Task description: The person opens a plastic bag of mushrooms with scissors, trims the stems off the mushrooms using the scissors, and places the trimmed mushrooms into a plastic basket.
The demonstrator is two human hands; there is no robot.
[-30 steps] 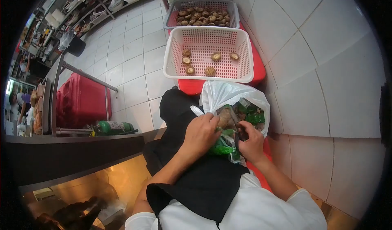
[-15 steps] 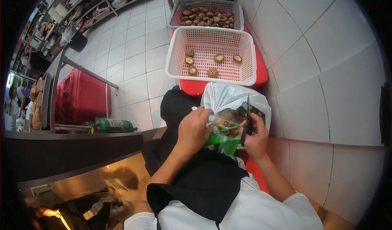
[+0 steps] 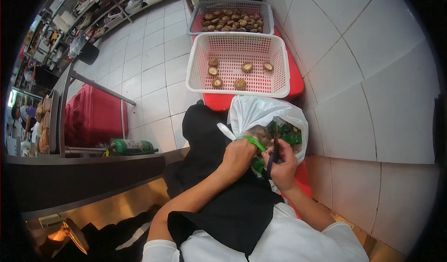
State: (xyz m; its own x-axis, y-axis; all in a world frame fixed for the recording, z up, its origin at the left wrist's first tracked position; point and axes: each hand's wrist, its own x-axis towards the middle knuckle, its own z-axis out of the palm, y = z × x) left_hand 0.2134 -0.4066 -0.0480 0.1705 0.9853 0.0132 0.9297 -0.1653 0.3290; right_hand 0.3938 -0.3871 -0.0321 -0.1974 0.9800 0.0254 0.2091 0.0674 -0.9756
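A white plastic bag [image 3: 251, 110] stands between my knees, its mouth turned toward me. Inside it are clear-and-green plastic packaging [image 3: 291, 136] and brownish contents partly hidden by my hands. My left hand [image 3: 238, 157] is closed on a green plastic strip [image 3: 253, 142] at the bag's near side. Black-handled scissors [image 3: 274, 156] are in my right hand [image 3: 284, 165], their dark blades pointing away over the bag's opening. The two hands are close together. Just beyond the bag, a white perforated basket [image 3: 195, 71] holds several shiitake mushrooms [image 3: 247, 66].
Behind the white basket is a grey basket [image 3: 193, 24] full of shiitake mushrooms, over red supports [image 3: 297, 83]. A tiled wall [image 3: 344, 104] closes off the right. At left are a metal table, a red bin [image 3: 95, 113] and a green cylinder [image 3: 132, 145]. Other people work far left.
My left hand has moved right and closer to me, drawing the green strip taut. The scissors have shifted slightly left and nearer my left hand.
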